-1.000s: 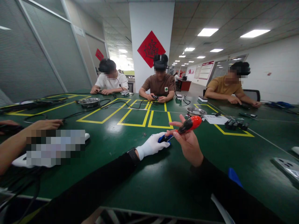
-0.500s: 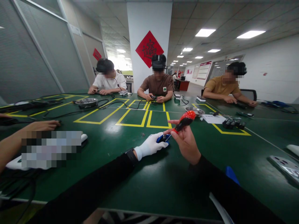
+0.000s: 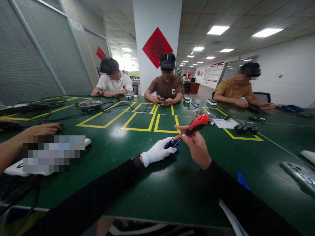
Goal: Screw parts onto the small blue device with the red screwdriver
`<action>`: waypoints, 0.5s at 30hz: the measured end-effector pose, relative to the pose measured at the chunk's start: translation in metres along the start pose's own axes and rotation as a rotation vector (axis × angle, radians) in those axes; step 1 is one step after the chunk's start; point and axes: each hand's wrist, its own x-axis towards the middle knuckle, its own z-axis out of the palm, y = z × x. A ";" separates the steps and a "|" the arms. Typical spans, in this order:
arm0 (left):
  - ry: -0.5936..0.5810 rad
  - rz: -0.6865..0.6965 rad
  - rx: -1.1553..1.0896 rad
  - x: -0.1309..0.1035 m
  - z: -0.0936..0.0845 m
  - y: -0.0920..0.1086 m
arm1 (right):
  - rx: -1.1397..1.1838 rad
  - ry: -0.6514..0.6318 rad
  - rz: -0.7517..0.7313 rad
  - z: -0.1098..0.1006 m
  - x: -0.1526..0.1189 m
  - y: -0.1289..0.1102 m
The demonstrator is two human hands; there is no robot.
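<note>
In the head view my left hand, in a white glove, is closed around a small blue object with a metal post. The glove covers much of this object, so its kind is unclear. My bare right hand grips a screwdriver with a red and black handle, which slants up to the right. Its thin shaft runs down-left to the blue object; whether the tip is seated in it I cannot tell. The right index finger stretches out toward the metal post.
Several tiny metal parts lie left of my glove on the green table. Metal bowls, black blocks, a white paper and a phone lie around. Co-workers sit opposite; another person's hand rests at left.
The screwdriver's handle has tipped slightly to the right in my right hand. My left hand keeps its hold on the blue object. The view has shifted a little.
</note>
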 end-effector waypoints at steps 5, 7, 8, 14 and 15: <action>-0.028 0.012 -0.002 0.000 -0.002 0.001 | -0.025 0.027 -0.017 -0.003 0.003 0.001; -0.037 -0.007 -0.009 0.000 -0.003 0.002 | 0.044 0.058 -0.010 -0.003 0.004 0.005; -0.040 -0.014 -0.010 -0.001 -0.003 0.003 | 0.093 0.072 0.000 -0.002 0.004 0.007; -0.042 -0.014 -0.021 -0.001 -0.003 0.001 | 0.006 0.149 -0.046 -0.002 -0.001 0.012; -0.050 0.000 -0.034 -0.001 -0.003 -0.001 | -0.104 0.172 -0.077 -0.003 -0.001 0.013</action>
